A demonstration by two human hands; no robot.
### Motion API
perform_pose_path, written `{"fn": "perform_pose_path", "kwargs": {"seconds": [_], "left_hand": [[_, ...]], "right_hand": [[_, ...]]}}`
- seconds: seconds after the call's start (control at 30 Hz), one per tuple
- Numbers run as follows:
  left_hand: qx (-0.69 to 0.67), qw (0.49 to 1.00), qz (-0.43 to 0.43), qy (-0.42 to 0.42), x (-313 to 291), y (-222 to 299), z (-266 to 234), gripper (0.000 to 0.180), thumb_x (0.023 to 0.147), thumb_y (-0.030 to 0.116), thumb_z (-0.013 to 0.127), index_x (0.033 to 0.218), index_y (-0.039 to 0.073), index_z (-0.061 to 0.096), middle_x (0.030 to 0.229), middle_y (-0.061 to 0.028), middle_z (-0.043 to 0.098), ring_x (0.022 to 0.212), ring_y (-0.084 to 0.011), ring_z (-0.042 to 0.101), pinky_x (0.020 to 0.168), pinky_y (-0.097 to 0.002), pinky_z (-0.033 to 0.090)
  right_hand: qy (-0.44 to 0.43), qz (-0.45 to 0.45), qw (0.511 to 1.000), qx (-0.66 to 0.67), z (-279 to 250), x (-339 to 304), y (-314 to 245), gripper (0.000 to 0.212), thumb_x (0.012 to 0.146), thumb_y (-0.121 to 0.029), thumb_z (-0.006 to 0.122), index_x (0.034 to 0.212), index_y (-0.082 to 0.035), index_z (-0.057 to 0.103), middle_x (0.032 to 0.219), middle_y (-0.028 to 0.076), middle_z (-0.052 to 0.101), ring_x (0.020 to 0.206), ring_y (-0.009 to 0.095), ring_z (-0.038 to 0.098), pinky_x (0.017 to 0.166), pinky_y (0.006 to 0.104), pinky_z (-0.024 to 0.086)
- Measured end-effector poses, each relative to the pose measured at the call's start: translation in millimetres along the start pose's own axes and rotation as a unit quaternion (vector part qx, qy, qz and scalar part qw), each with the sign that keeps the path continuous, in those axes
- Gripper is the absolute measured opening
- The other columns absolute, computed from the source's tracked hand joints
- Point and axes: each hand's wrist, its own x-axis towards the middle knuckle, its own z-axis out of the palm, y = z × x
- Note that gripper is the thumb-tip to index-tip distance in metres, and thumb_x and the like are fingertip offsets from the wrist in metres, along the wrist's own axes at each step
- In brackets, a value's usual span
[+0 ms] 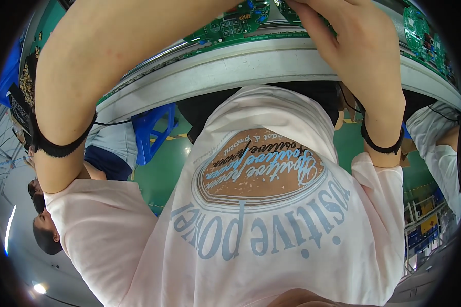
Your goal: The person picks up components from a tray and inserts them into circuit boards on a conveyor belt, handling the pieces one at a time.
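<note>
My right hand [351, 38] reaches over the top edge of the picture, its thumb beside a green circuit board [288, 11]. Most of its fingers and their tips are cut off, so whether they grip anything does not show. From the left my forearm [118, 43] crosses to the top, and my left hand lies outside the picture. Below that forearm sits another green circuit board [235, 25] with small blue and other parts on it. A black band [383, 142] circles my right arm, and a similar band [59, 146] circles the left one.
A pale metal rail [230, 62] runs across in front of me, along the near side of the boards. More green circuit boards [425, 38] stand at the far right. A blue stool [151, 135] is under the rail, and other people [112, 146] sit on both sides.
</note>
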Motion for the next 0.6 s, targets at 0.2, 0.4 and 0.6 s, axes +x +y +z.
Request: {"fn": "perform_pose_path", "kwargs": {"seconds": [0.2,0.4,0.6], "left_hand": [[0.009,1.000,0.000,0.018,-1,-3,-3,0.010,0.085,0.004,0.075,0.095,0.001,0.073,0.091,-0.0134,0.073,0.084,-0.0295,0.070,0.077,-0.0373,0.055],[0.047,0.988,-0.115,0.091,-37,-14,-28,0.011,0.086,0.004,0.075,0.096,0.001,0.073,0.092,-0.0134,0.073,0.085,-0.0292,0.070,0.077,-0.0369,0.055],[0.029,0.890,-0.375,0.258,-168,-64,21,0.021,0.094,0.010,0.075,0.115,0.005,0.075,0.109,-0.0116,0.075,0.092,-0.0242,0.071,0.082,-0.0304,0.054]], "right_hand": [[0.018,0.002,1.000,0.025,1,2,0,0.014,0.080,-0.001,0.072,0.093,-0.002,0.066,0.097,0.009,0.064,0.085,0.032,0.066,0.072,0.0391,0.054],[-0.274,0.138,0.880,-0.362,-43,23,-47,0.016,0.085,-0.001,0.072,0.101,-0.002,0.071,0.106,0.010,0.069,0.093,0.033,0.069,0.079,0.0389,0.056],[-0.276,0.080,0.847,-0.446,-103,21,-46,0.015,0.091,0.002,0.070,0.105,-0.001,0.070,0.117,0.012,0.071,0.108,0.033,0.070,0.088,0.0388,0.056]]}}
